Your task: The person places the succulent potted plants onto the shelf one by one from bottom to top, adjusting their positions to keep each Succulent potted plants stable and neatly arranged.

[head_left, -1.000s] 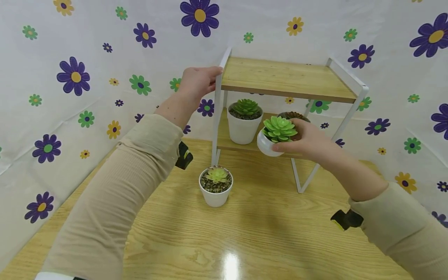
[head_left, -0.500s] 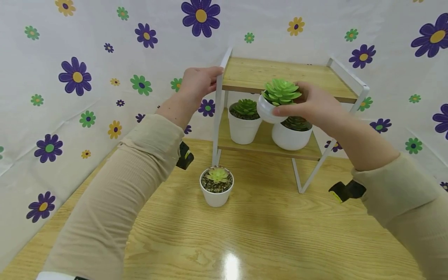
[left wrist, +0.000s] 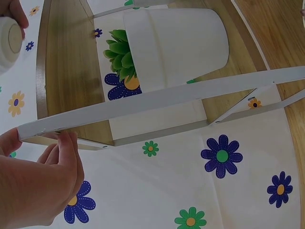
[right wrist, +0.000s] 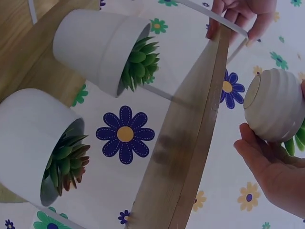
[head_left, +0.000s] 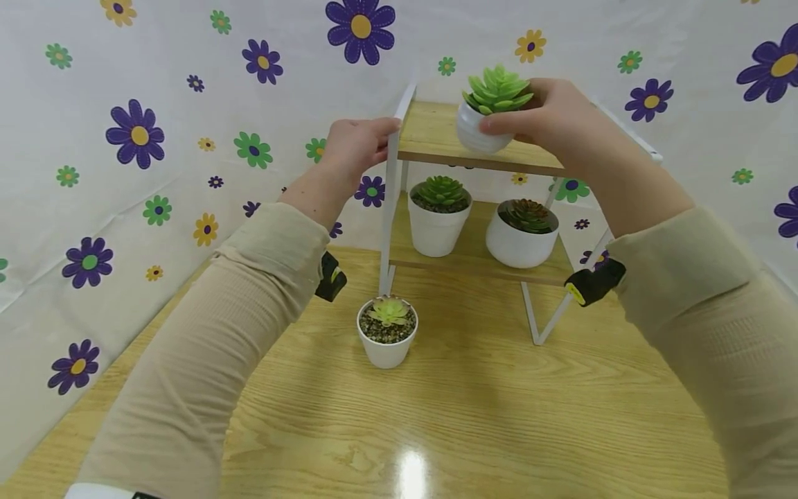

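My right hand (head_left: 537, 118) grips a small ribbed white pot (head_left: 475, 132) with a bright green succulent (head_left: 497, 89), holding it just over the top board (head_left: 430, 132) of a two-tier white-framed shelf. In the right wrist view the ribbed pot (right wrist: 276, 105) sits in my right hand (right wrist: 269, 174), a little apart from the board's edge (right wrist: 190, 143). My left hand (head_left: 358, 142) grips the shelf's upper left frame bar (head_left: 391, 173). The left wrist view shows the left hand (left wrist: 40, 183) at the end of that bar (left wrist: 167, 98).
Two white pots stand on the lower board: a green succulent (head_left: 438, 216) on the left and a dark reddish one (head_left: 524, 234) on the right. A smaller pot with a pale succulent (head_left: 386, 333) stands on the wooden table (head_left: 474, 416). A flowered cloth (head_left: 156, 104) hangs behind.
My right hand has raised the ribbed pot from in front of the lower board up to the top board. The left hand has stayed on the frame.
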A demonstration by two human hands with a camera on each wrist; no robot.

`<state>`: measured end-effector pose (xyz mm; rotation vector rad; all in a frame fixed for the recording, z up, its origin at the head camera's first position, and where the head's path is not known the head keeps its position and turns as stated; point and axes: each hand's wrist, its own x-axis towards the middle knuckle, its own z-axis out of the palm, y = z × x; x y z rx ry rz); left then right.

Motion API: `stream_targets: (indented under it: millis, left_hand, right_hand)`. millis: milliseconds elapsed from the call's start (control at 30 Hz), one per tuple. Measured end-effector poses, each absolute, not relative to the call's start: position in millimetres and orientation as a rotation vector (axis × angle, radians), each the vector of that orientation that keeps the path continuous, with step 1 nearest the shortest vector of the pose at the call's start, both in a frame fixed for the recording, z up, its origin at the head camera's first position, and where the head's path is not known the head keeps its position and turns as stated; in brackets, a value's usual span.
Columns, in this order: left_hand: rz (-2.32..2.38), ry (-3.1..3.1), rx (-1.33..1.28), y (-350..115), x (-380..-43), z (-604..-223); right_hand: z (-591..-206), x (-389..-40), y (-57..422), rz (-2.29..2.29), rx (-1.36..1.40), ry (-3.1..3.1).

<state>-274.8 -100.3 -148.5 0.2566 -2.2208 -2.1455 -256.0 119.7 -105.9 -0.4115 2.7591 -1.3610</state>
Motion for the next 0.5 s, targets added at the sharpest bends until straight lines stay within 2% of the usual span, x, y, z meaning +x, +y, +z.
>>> stream_targets:
  millis: [500]
  left_hand:
    - [-2.137,-2.239,0.265,-101.3,-274.1,-148.8]
  right_hand:
    - [-104.6,-284.6,98.7,-1.485,-0.272,2.761]
